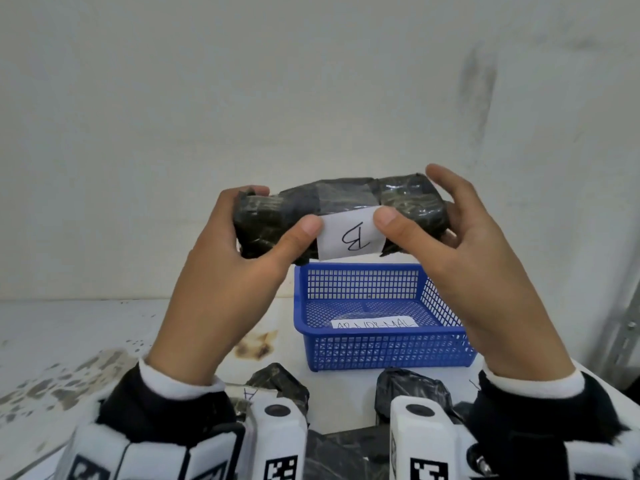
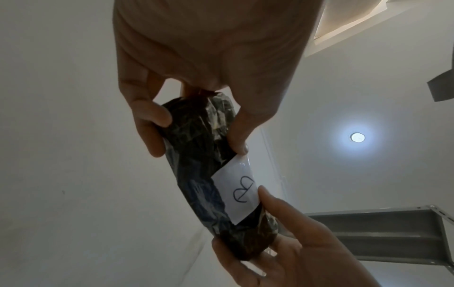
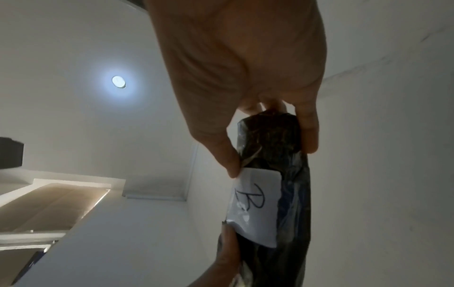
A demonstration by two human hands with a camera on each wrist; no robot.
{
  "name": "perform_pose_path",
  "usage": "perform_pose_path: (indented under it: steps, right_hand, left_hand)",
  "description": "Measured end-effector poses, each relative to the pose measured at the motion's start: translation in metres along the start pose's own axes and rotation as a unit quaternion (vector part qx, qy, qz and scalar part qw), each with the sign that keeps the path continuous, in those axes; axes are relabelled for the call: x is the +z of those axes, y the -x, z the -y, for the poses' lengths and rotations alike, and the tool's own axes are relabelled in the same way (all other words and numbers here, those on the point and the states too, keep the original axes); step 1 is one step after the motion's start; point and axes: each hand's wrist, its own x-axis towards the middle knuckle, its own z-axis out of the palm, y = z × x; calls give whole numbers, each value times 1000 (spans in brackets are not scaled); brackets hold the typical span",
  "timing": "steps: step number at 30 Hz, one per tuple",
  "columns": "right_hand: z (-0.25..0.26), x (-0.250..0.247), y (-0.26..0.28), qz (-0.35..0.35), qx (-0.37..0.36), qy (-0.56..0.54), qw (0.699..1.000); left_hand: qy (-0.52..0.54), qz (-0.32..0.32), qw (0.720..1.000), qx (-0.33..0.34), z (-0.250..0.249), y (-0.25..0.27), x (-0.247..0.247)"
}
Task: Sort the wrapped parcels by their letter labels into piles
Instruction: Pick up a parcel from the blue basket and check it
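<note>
Head view: both hands have the dark plastic-wrapped parcel (image 1: 341, 216) up in the air, held crosswise in front of a plain white wall. The left hand (image 1: 239, 258) wraps its fingers round the left end, thumb on the front, and the right hand (image 1: 460, 251) grips the right end the same way. A white paper label (image 1: 349, 237) with a handwritten "B" faces the camera, upside down. Below sits a blue mesh basket (image 1: 381, 344) on the stained white worktop (image 1: 69, 341), with a slip inside that reads something like "ABNORMAL", partly cut off. More dark parcels (image 1: 412, 389) lie near the wrists, one showing an "A".

Left wrist view: looking up, the parcel (image 2: 196, 155) sits pinched between thumb and fingers, the label (image 2: 239, 192) with its "B" readable. There's a round ceiling light (image 2: 357, 137) and a grey metal shelf frame (image 2: 393, 233).

Right wrist view: same parcel (image 3: 282, 147), thumb touching the corner of the "B" label (image 3: 255, 205), white ceiling and the light (image 3: 118, 81) above
</note>
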Motion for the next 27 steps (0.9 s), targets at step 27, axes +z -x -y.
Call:
perform_pose_path:
  steps: [27]
  right_hand:
    - [1, 1, 1, 24, -10, 39, 999]
  left_hand:
    - [105, 47, 993, 17, 0, -2, 0]
